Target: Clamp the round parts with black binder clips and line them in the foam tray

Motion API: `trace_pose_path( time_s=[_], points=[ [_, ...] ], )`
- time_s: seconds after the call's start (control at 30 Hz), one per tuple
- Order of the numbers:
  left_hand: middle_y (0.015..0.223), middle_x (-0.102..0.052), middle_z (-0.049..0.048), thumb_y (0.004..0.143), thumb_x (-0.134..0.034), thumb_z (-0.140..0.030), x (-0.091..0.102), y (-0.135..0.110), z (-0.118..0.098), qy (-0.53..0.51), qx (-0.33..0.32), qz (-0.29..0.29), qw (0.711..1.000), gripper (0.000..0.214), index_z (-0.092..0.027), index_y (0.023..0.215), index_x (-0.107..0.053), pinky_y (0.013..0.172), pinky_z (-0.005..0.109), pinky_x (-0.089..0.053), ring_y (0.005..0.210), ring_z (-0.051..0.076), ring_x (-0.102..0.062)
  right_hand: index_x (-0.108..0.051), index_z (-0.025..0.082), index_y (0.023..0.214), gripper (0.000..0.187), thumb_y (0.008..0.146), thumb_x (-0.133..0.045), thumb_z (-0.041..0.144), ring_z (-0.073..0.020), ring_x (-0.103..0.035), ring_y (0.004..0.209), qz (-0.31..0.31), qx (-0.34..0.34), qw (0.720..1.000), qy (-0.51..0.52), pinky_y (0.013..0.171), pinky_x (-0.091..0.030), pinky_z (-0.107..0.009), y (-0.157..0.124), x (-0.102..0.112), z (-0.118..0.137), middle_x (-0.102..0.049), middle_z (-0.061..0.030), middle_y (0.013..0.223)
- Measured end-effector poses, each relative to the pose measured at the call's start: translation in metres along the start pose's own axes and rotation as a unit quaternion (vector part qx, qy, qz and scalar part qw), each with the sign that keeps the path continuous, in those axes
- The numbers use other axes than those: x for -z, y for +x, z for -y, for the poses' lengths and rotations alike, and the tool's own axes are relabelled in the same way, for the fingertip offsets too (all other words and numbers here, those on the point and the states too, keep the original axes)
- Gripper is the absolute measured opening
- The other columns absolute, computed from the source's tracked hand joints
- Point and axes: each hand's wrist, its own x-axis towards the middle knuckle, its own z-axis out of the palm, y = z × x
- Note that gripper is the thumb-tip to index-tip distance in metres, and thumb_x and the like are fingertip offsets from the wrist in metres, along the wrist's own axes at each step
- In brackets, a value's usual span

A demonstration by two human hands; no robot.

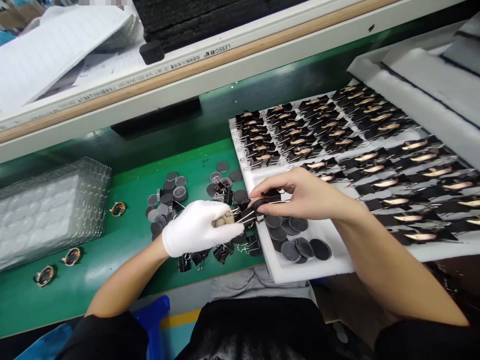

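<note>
My left hand (200, 227), in a white glove with bare fingertips showing, is closed at the wire handles of a black binder clip (249, 216). Bare, my right hand (300, 195) pinches a small dark piece with a tan edge (257, 202), right beside that clip. The fingers partly hide both the piece and the clip. Loose binder clips (224, 251) lie on the green bench around my left hand. Below my right hand, several dark round discs (296, 242) are heaped on the corner of a white foam board (279, 272).
Rows of clipped tan-and-black pieces (397, 201) cover the foam board. More discs (168, 187) lie on the green bench (127, 245). Stacked clear plastic trays (56, 210) and small round gold-rimmed parts (72, 256) are at left. A shelf edge (187, 70) crosses above.
</note>
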Motion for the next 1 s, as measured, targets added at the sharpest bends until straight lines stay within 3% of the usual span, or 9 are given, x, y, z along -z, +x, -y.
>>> trace_pose_path(
  time_s=[0.1, 0.17, 0.23, 0.33, 0.43, 0.53, 0.63, 0.8, 1.0],
  points=[
    [0.072, -0.066, 0.0039, 0.105, -0.030, -0.051, 0.006, 0.003, -0.006, -0.144, 0.075, 0.015, 0.987, 0.053, -0.017, 0.079, -0.060, 0.062, 0.028, -0.041, 0.061, 0.013, -0.054, -0.076, 0.021, 0.116, 0.026, 0.090, -0.076, 0.018, -0.0180, -0.078, 0.090, -0.089, 0.173, 0.975, -0.109, 0.078, -0.057, -0.031, 0.001, -0.007, 0.000, -0.082, -0.0031, 0.104],
    [0.062, -0.064, 0.0041, 0.106, -0.022, -0.057, 0.008, 0.005, -0.012, -0.229, 0.128, 0.029, 0.964, 0.063, -0.017, 0.075, -0.059, 0.056, 0.028, -0.039, 0.053, 0.013, -0.051, -0.071, 0.020, 0.120, 0.026, 0.096, -0.068, 0.011, -0.0177, -0.078, 0.096, -0.132, 0.299, 0.917, -0.228, 0.083, -0.053, -0.034, 0.001, -0.010, 0.004, -0.082, -0.0043, 0.106],
    [0.056, -0.059, 0.0010, 0.104, -0.032, -0.063, 0.010, 0.007, -0.018, -0.231, 0.125, 0.010, 0.965, 0.060, -0.018, 0.070, -0.054, 0.055, 0.027, -0.037, 0.052, 0.012, -0.048, -0.068, 0.021, 0.125, 0.029, 0.100, -0.064, 0.010, -0.0193, -0.075, 0.110, -0.150, 0.343, 0.865, -0.334, 0.093, -0.049, -0.039, -0.004, -0.009, 0.011, -0.081, -0.0049, 0.113],
    [0.063, -0.057, -0.0020, 0.101, -0.045, -0.061, 0.012, 0.010, -0.025, -0.142, 0.082, -0.059, 0.985, 0.051, -0.020, 0.072, -0.049, 0.059, 0.026, -0.038, 0.059, 0.012, -0.050, -0.059, 0.021, 0.139, 0.044, 0.098, -0.073, 0.028, -0.0290, -0.062, 0.135, -0.168, 0.251, 0.862, -0.408, 0.105, -0.043, -0.048, -0.022, -0.004, 0.021, -0.069, -0.0138, 0.140],
    [0.072, -0.056, -0.0021, 0.102, -0.046, -0.054, 0.012, 0.017, -0.032, -0.067, 0.059, -0.085, 0.992, 0.042, -0.020, 0.079, -0.052, 0.061, 0.026, -0.038, 0.066, 0.013, -0.050, -0.049, 0.016, 0.148, 0.066, 0.093, -0.078, 0.039, -0.0357, -0.058, 0.137, -0.209, 0.143, 0.874, -0.414, 0.103, -0.044, -0.052, -0.053, -0.006, 0.021, -0.060, -0.0234, 0.146],
    [0.074, -0.053, -0.0035, 0.101, -0.049, -0.047, 0.004, 0.032, -0.041, -0.036, 0.029, -0.086, 0.995, 0.032, -0.019, 0.087, -0.058, 0.061, 0.025, -0.037, 0.067, 0.012, -0.048, -0.053, 0.013, 0.143, 0.055, 0.094, -0.076, 0.022, -0.0337, -0.066, 0.123, -0.307, 0.075, 0.849, -0.424, 0.099, -0.045, -0.049, -0.087, -0.026, 0.013, -0.068, -0.0225, 0.134],
    [0.067, -0.050, -0.0045, 0.097, -0.055, -0.040, -0.010, 0.056, -0.053, 0.024, -0.010, -0.077, 0.997, 0.027, -0.019, 0.082, -0.061, 0.058, 0.025, -0.035, 0.062, 0.011, -0.044, -0.065, 0.015, 0.123, 0.032, 0.092, -0.073, 0.010, -0.0279, -0.072, 0.101, -0.370, 0.018, 0.830, -0.417, 0.091, -0.044, -0.045, -0.113, -0.053, 0.002, -0.076, -0.0132, 0.110],
    [0.076, -0.067, 0.0019, 0.097, -0.056, -0.037, -0.044, 0.106, -0.075, 0.141, -0.128, -0.084, 0.978, 0.024, -0.019, 0.085, -0.067, 0.070, 0.028, -0.048, 0.074, 0.017, -0.062, -0.070, 0.016, 0.103, 0.011, 0.092, -0.072, 0.013, -0.0226, -0.069, 0.086, -0.331, -0.021, 0.868, -0.369, 0.077, -0.043, -0.039, -0.131, -0.073, -0.010, -0.076, -0.0061, 0.093],
    [0.066, -0.067, 0.0041, 0.099, -0.052, -0.043, -0.083, 0.134, -0.088, 0.283, -0.083, -0.105, 0.950, 0.027, -0.022, 0.085, -0.062, 0.056, 0.033, -0.044, 0.062, 0.021, -0.064, -0.071, 0.016, 0.104, 0.009, 0.095, -0.069, 0.015, -0.0215, -0.069, 0.088, -0.311, -0.022, 0.888, -0.338, 0.078, -0.043, -0.039, -0.131, -0.069, -0.014, -0.076, -0.0054, 0.094]
  ],
)
